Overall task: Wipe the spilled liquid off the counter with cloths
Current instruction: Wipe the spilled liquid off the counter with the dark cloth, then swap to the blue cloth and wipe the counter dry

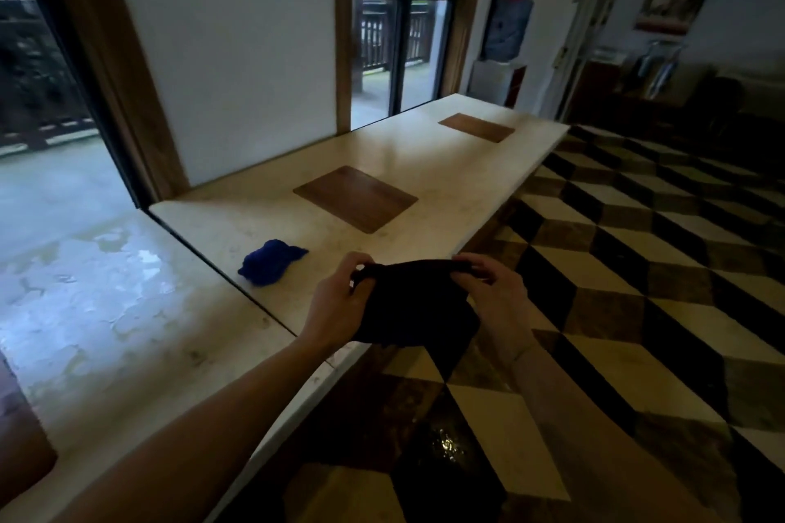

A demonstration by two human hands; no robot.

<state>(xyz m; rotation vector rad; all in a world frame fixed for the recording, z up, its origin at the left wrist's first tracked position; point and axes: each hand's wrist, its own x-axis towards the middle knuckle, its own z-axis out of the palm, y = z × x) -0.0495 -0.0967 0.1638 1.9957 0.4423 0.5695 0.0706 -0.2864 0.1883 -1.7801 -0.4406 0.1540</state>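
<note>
While both hands hold the black cloth [414, 301] stretched between them over the counter's [424, 157] near front edge, no wiping is under way. The left hand [340, 297] pinches the cloth's top left corner, the right hand [488, 284] pinches the top right; both grips closed on fabric, and the cloth hangs partly past the edge over the checkered floor [637, 268].

A blue cloth [269, 261] lies bunched on the counter, near the left end and just beside the glass pane's [204, 255] bottom edge, untouched by either hand. Two wooden mats [354, 197] sit further along the counter, well apart from the hands.

The spill itself: cannot tell. The pale surface is mottled and the frame is blurred, so no clear puddle shows near the hands. Wet-looking patches appear beyond the glass at left.

Judged step: spreading or folding the black cloth before a wipe. Next move likely calls for laying it flat on the counter, pressing down, then sweeping inward from the front edge so liquid doesn't run off onto the floor.
</note>
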